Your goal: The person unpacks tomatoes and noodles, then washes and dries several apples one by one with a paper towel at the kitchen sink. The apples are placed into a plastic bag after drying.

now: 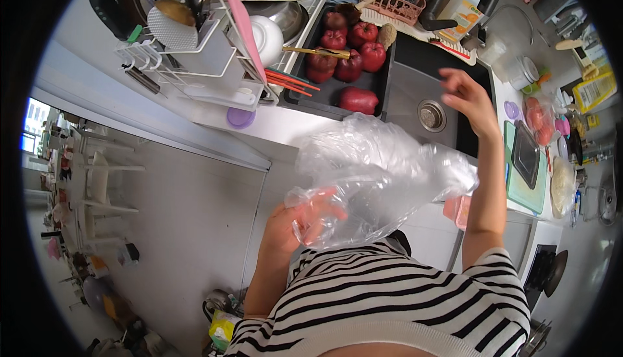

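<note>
A large clear plastic bag (375,162) hangs in front of my body, below the counter's front edge. My left hand (311,218) holds it at its lower left, with the fingers showing through the film. My right hand (462,96) is over the sink basin (409,82) near the round drain strainer (431,116), its fingers apart and bent, holding nothing. Several red apples (362,60) sit in a dark tray (360,88) left of the basin. One red apple (358,100) lies apart from the others, near the tray's front.
A white dish rack (221,65) with bowls and utensils stands left of the tray. A gold-coloured utensil (331,52) and chopsticks (292,82) reach over the tray. The black faucet (433,9) rises behind the basin. A green cutting board (523,186) lies on the right.
</note>
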The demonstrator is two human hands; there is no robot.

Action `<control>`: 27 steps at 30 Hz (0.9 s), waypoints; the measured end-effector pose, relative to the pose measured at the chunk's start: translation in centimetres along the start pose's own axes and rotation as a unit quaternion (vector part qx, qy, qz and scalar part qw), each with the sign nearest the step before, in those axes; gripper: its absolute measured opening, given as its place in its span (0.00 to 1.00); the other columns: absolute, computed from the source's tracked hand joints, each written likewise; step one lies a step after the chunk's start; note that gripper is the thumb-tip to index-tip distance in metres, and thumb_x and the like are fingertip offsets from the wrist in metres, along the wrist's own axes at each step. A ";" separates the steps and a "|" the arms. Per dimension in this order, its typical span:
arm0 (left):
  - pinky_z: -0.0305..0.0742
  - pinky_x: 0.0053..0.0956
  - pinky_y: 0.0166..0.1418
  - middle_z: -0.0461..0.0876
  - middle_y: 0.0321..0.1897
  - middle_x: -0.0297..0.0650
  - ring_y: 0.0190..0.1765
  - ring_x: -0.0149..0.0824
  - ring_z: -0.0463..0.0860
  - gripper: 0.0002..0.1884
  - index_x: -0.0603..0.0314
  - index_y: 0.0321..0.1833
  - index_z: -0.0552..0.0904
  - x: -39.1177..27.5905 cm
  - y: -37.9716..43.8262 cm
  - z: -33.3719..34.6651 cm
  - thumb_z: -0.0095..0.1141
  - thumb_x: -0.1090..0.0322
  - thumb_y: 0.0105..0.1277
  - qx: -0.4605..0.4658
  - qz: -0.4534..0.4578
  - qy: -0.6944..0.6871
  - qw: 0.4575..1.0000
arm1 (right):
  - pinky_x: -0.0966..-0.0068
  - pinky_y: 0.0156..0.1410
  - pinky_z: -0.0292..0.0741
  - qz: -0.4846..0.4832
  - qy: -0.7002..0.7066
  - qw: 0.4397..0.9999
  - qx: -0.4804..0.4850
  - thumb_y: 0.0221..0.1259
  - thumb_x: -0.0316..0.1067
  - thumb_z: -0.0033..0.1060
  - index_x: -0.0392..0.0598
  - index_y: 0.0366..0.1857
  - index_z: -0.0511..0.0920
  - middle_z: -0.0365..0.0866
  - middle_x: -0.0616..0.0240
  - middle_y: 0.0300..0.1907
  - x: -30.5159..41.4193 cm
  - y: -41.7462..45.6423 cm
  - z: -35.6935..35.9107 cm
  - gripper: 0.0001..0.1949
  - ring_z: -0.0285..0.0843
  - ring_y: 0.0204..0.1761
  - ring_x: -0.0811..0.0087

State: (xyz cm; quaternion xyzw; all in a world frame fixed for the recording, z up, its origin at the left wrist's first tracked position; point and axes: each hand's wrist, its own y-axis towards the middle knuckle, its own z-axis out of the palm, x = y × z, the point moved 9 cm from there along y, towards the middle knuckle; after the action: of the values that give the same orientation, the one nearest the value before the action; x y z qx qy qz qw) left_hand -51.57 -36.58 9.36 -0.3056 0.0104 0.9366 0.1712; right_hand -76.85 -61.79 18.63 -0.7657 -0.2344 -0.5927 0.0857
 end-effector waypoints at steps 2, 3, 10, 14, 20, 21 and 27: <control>0.56 0.18 0.16 0.78 0.44 0.64 0.12 0.26 0.64 0.27 0.70 0.59 0.73 0.8 0.5 -0.2 0.41 0.53 0.68 -0.027 0.005 0.021 0.999 | 0.72 0.55 0.75 -0.009 -0.124 0.991 0.057 0.45 0.28 0.72 0.44 0.47 0.75 0.73 0.58 0.54 -2.2 3.9 3.2 0.22 0.75 0.49 0.67; 0.55 0.18 0.16 0.79 0.42 0.64 0.12 0.26 0.64 0.27 0.72 0.59 0.73 0.7 0.8 0.1 0.41 0.54 0.68 -0.034 0.003 0.027 0.999 | 0.71 0.56 0.75 0.005 -0.196 0.974 0.111 0.44 0.29 0.72 0.44 0.51 0.74 0.72 0.57 0.55 -3.6 5.7 6.3 0.25 0.76 0.50 0.66; 0.59 0.18 0.19 0.75 0.57 0.58 0.27 0.40 0.78 0.23 0.73 0.60 0.72 -0.4 3.0 2.8 0.41 0.63 0.68 0.031 0.062 -0.030 0.997 | 0.64 0.58 0.73 0.017 -0.488 0.798 0.354 0.36 0.46 0.74 0.32 0.59 0.65 0.74 0.43 0.52 -14.7 10.1 18.7 0.43 0.73 0.56 0.49; 0.61 0.19 0.19 0.73 0.59 0.56 0.36 0.48 0.82 0.23 0.72 0.61 0.71 0.4 3.6 1.7 0.40 0.63 0.69 0.003 0.076 -0.062 0.995 | 0.61 0.50 0.76 0.020 -0.486 0.798 0.355 0.33 0.48 0.75 0.33 0.57 0.63 0.79 0.45 0.45 -15.6 10.0 19.1 0.44 0.78 0.48 0.49; 0.57 0.17 0.18 0.78 0.48 0.62 0.21 0.31 0.70 0.28 0.74 0.62 0.68 1.0 5.1 1.9 0.39 0.53 0.70 -0.045 0.060 -0.014 0.997 | 0.61 0.48 0.75 -0.020 -0.390 0.872 0.294 0.33 0.49 0.73 0.33 0.53 0.67 0.80 0.46 0.38 -12.8 11.0 15.4 0.41 0.79 0.44 0.48; 0.56 0.17 0.17 0.79 0.45 0.63 0.17 0.27 0.67 0.30 0.74 0.62 0.68 1.2 5.4 2.1 0.38 0.51 0.70 -0.045 0.052 -0.004 0.998 | 0.62 0.47 0.75 -0.034 -0.337 0.903 0.265 0.33 0.49 0.72 0.33 0.54 0.67 0.81 0.47 0.37 -11.8 11.5 13.7 0.41 0.79 0.42 0.49; 0.70 0.23 0.28 0.78 0.51 0.59 0.25 0.32 0.77 0.30 0.71 0.61 0.70 1.3 8.1 3.2 0.36 0.49 0.71 0.005 0.046 -0.168 0.985 | 0.60 0.53 0.78 0.252 0.316 0.903 0.145 0.53 0.54 0.61 0.40 0.63 0.63 0.73 0.46 0.55 -11.0 10.2 5.5 0.37 0.78 0.52 0.56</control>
State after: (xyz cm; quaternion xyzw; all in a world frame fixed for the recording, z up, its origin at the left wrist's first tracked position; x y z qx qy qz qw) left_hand -57.00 -43.42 10.48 -0.1426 0.0003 0.9813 0.1291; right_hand -69.40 -71.29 8.14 -0.5511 -0.0779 -0.7214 0.4121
